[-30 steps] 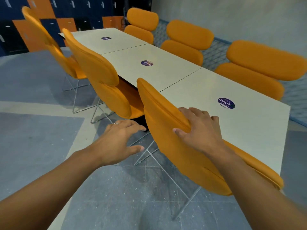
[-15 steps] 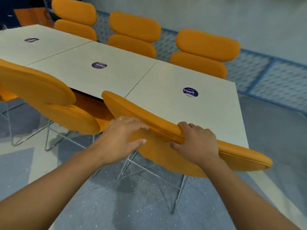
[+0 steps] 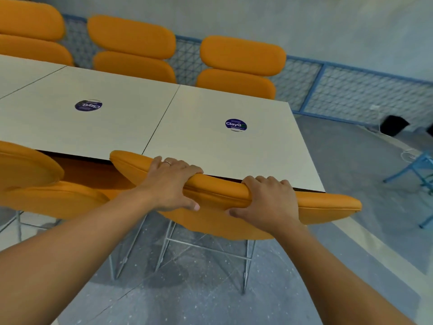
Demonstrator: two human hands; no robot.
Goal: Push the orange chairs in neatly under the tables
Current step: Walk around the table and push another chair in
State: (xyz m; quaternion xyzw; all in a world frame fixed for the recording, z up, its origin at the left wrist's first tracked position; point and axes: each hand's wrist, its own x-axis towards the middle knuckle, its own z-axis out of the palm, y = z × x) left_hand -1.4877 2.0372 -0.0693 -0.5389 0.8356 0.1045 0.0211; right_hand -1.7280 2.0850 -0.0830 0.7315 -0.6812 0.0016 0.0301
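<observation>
An orange chair (image 3: pixel 222 191) with thin metal legs stands right in front of me, its backrest against the near edge of the white table (image 3: pixel 210 146). My left hand (image 3: pixel 171 184) grips the top of the backrest, fingers curled over it. My right hand (image 3: pixel 269 202) grips the same backrest further right. The seat is hidden under the tabletop. A second orange chair (image 3: pixel 32 181) stands to the left, its seat partly under the neighbouring table (image 3: pixel 58 127).
Three orange chairs (image 3: pixel 239 66) line the far side of the tables, backed by a blue mesh fence (image 3: pixel 351 90). A blue metal frame (image 3: pixel 419 174) and a black object (image 3: pixel 393 125) sit on the grey floor to the right.
My left hand has come from the air onto the chair's backrest and now grips it beside my right hand. The view has swung round to face the table, and the backrest is nearer its edge.
</observation>
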